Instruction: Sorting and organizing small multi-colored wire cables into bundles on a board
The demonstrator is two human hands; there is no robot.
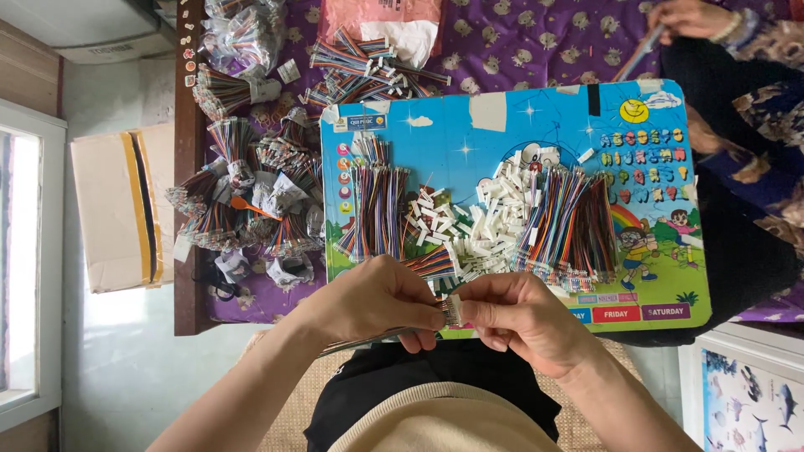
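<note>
Together, both hands' fingers (431,314) pinch a small connector (451,310), mostly hidden.

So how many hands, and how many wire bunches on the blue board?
Own hands: 2, left and right, pinching one small white plug.
Other person's hand: 1.
Wire bunches on the blue board: 2, left and right.
Total: 5.
</note>
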